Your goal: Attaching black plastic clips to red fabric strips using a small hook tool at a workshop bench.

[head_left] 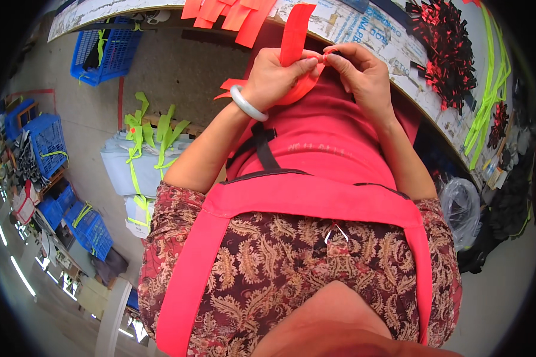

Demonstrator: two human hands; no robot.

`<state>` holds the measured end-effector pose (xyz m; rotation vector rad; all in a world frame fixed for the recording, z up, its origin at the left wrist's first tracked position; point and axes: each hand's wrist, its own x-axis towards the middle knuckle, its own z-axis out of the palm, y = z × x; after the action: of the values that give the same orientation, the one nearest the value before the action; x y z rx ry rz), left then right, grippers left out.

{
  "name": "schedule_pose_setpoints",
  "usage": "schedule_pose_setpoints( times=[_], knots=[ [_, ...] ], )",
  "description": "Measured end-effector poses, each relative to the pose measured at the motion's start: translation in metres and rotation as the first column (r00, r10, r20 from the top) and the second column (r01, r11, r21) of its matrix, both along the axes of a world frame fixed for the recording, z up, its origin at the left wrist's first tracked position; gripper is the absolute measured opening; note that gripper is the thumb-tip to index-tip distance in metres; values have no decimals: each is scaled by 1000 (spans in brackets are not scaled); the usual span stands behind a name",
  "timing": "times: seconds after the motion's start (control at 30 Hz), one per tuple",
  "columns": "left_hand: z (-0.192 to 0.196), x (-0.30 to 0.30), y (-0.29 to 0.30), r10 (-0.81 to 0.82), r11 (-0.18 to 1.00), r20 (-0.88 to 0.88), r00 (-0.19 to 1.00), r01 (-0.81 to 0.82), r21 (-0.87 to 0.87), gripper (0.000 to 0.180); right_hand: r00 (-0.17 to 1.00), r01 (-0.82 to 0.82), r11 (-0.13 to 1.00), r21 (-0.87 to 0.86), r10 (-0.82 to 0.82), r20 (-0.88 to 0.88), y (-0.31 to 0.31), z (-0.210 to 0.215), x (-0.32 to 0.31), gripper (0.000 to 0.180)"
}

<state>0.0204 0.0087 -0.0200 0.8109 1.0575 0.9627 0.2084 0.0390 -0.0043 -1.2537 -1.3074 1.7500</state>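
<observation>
My left hand (279, 74), with a pale bangle at the wrist, is closed around an orange-red fabric strip (295, 34) that stands up from the fist toward the table edge. My right hand (358, 66) pinches the same strip at its folded end, fingertips touching those of the left hand. Both hands are held over my red apron (315, 143), just in front of the worktable (363, 33). More of the strip curls out below my left hand.
Several orange strips (229, 13) hang off the table edge at the top. A heap of black and red pieces (443, 44) and neon yellow straps (488, 89) lie on the table at right. Blue crates (107, 50) and a white stack with yellow straps (143, 149) stand on the floor at left.
</observation>
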Motion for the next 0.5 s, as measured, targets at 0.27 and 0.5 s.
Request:
schedule_pose_setpoints(
  times=[0.27,0.5],
  knots=[
    [-1,-2,-2,-9,997,-39,999,11,71,17,1000,23,985,172,-22,-6,-5,-3,-7,14],
    [-5,-2,-1,-43,997,-57,997,46,63,17,993,-82,966,245,101,-67,-1,-11,-4,14]
  ],
)
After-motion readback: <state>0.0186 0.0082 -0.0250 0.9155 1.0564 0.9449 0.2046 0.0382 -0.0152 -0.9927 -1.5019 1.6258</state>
